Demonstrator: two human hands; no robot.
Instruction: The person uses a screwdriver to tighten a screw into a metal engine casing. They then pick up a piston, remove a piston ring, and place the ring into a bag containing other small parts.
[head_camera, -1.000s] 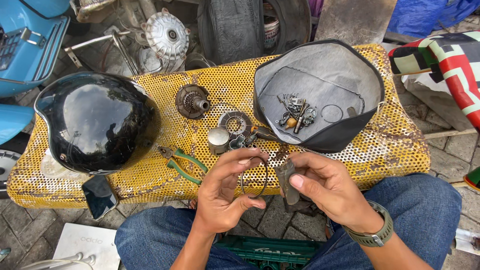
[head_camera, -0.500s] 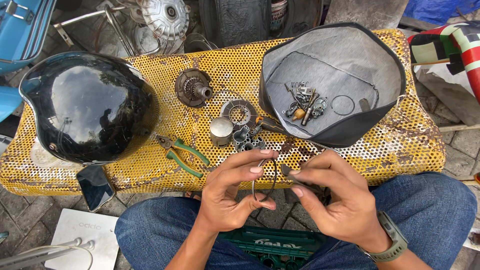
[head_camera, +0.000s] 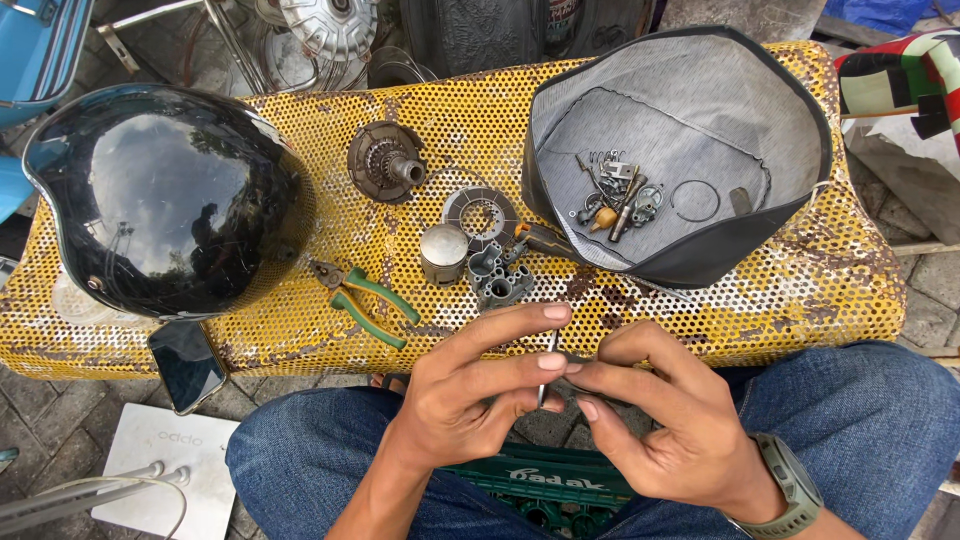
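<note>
My left hand (head_camera: 470, 395) and my right hand (head_camera: 660, 415) meet over my lap, just in front of the yellow perforated bench (head_camera: 780, 300). Together their fingertips pinch a thin metal ring (head_camera: 548, 368), seen nearly edge-on between them. My right wrist wears a green watch (head_camera: 795, 490). Just beyond the hands on the bench lie a small grey carburettor-like part (head_camera: 500, 280), a short metal cylinder (head_camera: 443, 252) and a flat toothed disc (head_camera: 480, 215).
A glossy black scooter cover (head_camera: 165, 195) fills the bench's left side. Green-handled pliers (head_camera: 365, 300) lie beside it. A round geared hub (head_camera: 385, 162) sits further back. A grey fabric-lined shell (head_camera: 690, 130) at right holds several small metal parts. A phone (head_camera: 187, 362) hangs off the front edge.
The camera has dipped closer. The ring has turned from face-on to nearly edge-on between my fingers, and both hands have drawn together lower over my lap.
</note>
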